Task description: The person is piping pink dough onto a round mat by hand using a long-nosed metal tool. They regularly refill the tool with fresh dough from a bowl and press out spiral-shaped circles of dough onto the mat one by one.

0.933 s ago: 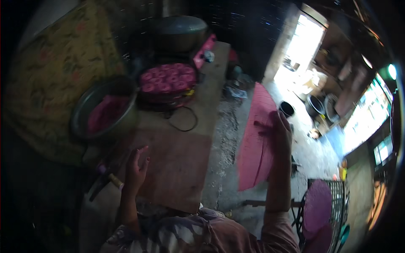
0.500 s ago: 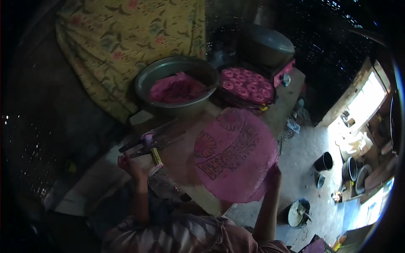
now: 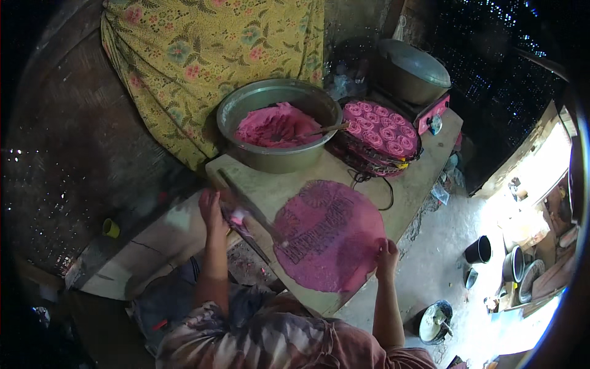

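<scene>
My left hand (image 3: 211,212) is closed on a wooden hand press (image 3: 249,198) with two long dark bars and pink dough smeared at its middle. The press is tilted at the table's left side, beside a round pink mat (image 3: 332,237). My right hand (image 3: 387,255) pinches the mat's right edge. Faded lettering and flower prints mark the mat, which lies low over the near part of the tabletop; I cannot tell whether all of it touches. Beyond it, a large metal basin (image 3: 279,161) holds pink dough (image 3: 276,123) with a wooden stick (image 3: 326,130) in it.
Right of the basin, stacked round trays (image 3: 375,157) carry pink dough coils (image 3: 372,120). Behind them a lidded pot (image 3: 413,71) sits on a pink stove (image 3: 439,114). A dark cable (image 3: 390,194) lies on the table (image 3: 424,160). Buckets (image 3: 477,249) stand on the floor at right.
The mat has gone from raised and tilted to lower and flatter over the tabletop. The press in my left hand has swung from nearly level to a steep slant. The view has shifted slightly.
</scene>
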`<state>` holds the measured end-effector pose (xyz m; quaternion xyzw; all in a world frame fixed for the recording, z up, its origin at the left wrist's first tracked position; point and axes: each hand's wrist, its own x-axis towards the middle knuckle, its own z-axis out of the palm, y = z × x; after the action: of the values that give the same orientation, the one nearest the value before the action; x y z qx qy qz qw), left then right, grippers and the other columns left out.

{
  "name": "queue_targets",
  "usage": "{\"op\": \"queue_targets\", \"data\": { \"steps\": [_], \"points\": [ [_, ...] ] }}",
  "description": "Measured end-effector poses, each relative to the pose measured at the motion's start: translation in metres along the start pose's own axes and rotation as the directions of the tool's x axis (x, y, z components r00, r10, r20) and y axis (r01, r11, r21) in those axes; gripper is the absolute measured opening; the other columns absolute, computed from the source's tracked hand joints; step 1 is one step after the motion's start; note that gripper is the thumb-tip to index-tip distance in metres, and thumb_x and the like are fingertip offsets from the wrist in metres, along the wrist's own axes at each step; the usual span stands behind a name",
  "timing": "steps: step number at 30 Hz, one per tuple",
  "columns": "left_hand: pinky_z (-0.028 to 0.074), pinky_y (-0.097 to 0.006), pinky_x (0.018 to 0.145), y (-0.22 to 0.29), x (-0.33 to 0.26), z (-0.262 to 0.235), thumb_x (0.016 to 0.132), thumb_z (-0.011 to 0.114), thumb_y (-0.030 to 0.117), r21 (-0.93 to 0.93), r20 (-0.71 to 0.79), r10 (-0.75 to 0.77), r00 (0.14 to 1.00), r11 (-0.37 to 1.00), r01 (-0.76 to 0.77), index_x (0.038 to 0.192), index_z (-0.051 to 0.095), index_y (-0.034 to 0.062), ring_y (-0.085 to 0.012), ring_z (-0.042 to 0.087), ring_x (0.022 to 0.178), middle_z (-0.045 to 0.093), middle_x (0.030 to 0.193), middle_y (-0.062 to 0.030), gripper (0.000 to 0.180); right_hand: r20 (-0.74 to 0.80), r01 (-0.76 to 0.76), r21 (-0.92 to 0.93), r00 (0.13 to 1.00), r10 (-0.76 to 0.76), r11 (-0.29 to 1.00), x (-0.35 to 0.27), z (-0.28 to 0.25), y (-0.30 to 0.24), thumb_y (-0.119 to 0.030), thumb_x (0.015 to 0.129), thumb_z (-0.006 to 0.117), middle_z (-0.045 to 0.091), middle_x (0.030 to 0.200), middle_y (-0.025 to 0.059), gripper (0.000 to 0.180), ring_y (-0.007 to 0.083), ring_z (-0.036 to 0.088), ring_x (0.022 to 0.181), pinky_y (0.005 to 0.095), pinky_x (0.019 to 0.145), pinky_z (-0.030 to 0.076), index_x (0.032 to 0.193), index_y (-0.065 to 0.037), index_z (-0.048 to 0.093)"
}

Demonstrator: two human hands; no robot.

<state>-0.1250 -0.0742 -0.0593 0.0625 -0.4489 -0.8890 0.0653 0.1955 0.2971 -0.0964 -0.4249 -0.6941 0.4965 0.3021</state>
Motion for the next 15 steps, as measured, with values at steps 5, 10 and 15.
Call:
{"op": "queue_targets", "data": {
  "steps": [5, 10, 15],
  "points": [
    [0.037, -0.035, 0.100, -0.011, -0.007, 0.033, 0.088, 0.064, 0.018, 0.090, 0.017, 0.046, 0.999, 0.995, -0.047, 0.128, 0.040, 0.0019, -0.0236, 0.047, 0.118, 0.046, 0.129, -0.0124, 0.049, 0.000, 0.570, -0.348, 0.794, -0.608, 0.744, -0.030, 0.054, -0.081, -0.030, 0.092, 0.055, 0.063, 0.078, 0.0118, 0.032, 0.0209, 0.058, 0.074, 0.0355, 0.069, 0.047, 0.101, 0.000, 0.061],
    [0.040, -0.039, 0.096, -0.013, 0.012, 0.042, 0.087, 0.066, 0.022, 0.516, 0.131, -0.133, 0.982, 0.855, 0.047, 0.131, 0.032, 0.0022, -0.0228, 0.047, 0.117, 0.048, 0.123, -0.0137, 0.059, 0.887, 0.143, -0.074, 0.462, 0.000, 0.987, -0.085, 0.133, -0.112, -0.035, 0.092, 0.054, 0.065, 0.079, 0.0103, 0.036, 0.0189, 0.061, 0.071, 0.0378, 0.068, 0.049, 0.104, -0.002, 0.061],
    [0.043, -0.039, 0.093, 0.005, 0.018, 0.048, 0.086, 0.063, 0.040, 0.779, 0.241, -0.444, 0.863, 0.619, 0.101, 0.136, 0.031, 0.0027, -0.0252, 0.049, 0.115, 0.047, 0.129, -0.0140, 0.070, 0.869, 0.534, -0.078, 0.451, -0.206, 0.842, -0.116, 0.176, -0.099, -0.040, 0.085, 0.060, 0.061, 0.073, 0.0185, 0.043, 0.0297, 0.061, 0.066, 0.0406, 0.066, 0.048, 0.100, 0.000, 0.059]
  ]
}}
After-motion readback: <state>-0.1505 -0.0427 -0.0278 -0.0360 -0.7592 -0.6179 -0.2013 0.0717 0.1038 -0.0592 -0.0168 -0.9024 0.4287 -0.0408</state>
